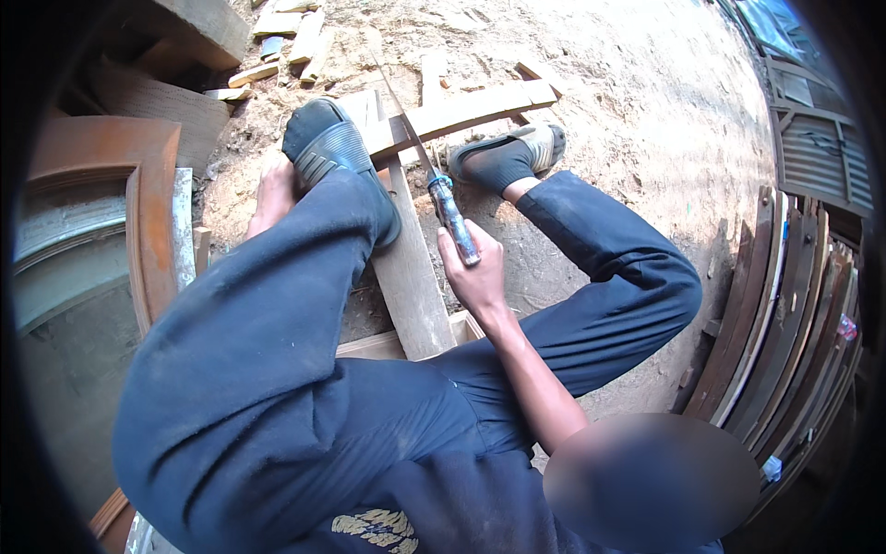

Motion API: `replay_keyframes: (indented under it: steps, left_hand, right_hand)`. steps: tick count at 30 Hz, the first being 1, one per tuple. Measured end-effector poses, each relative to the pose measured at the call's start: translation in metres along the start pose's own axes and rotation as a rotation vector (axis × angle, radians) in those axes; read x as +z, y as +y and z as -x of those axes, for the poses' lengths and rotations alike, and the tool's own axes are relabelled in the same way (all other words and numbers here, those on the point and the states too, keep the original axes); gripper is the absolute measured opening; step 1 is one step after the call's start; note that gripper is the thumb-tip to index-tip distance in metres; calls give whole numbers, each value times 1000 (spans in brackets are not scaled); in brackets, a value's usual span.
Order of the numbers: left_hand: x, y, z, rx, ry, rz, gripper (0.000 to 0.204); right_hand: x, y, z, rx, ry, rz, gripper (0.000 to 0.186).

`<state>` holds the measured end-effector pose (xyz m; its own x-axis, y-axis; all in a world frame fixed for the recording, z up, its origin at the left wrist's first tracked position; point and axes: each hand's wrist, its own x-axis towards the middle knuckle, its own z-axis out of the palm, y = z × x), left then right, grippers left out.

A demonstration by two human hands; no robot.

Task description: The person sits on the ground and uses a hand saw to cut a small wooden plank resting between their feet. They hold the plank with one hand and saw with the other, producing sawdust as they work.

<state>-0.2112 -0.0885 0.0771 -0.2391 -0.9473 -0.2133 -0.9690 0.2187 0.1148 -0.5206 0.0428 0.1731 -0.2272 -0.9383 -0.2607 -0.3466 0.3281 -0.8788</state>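
Observation:
My right hand [475, 263] grips the patterned handle [446, 208] of a handsaw, whose long narrow blade [406, 120] points away from me across a light board [489, 103]. That board lies crosswise over a longer weathered plank [411, 305], which runs toward me between my legs. My left foot in a grey slide sandal [328, 148] rests on the long plank. My left hand [270, 194] is beside that foot on its outer side, its fingers mostly hidden. My right foot in a dark sock and sandal [498, 162] is just below the crosswise board, at the right.
Wooden frames [148, 212] and thick timbers [203, 28] crowd the left. Small offcuts [305, 37] lie on the dirt ground [646, 92] at the top. Long boards [738, 323] are stacked along the right, below a corrugated metal panel [831, 175].

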Motion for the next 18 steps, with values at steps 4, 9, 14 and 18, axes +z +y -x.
replay_keyframes:
  steps: [4, 9, 14, 18]
  left_hand:
    - [-11, 5, -8, 7, 19, -6, 37]
    - [-14, 8, -5, -7, 17, -6, 38]
    - [-19, 6, -1, -16, 8, -16, 39]
    - [-25, 5, 3, -36, 9, -20, 39]
  right_hand:
    - [-6, 3, 0, -23, -7, 12, 25]
    - [-10, 13, -11, -4, 59, -20, 27]
    - [-6, 4, 2, 3, 5, 15, 27]
    - [-28, -6, 28, 125, -23, -1, 28]
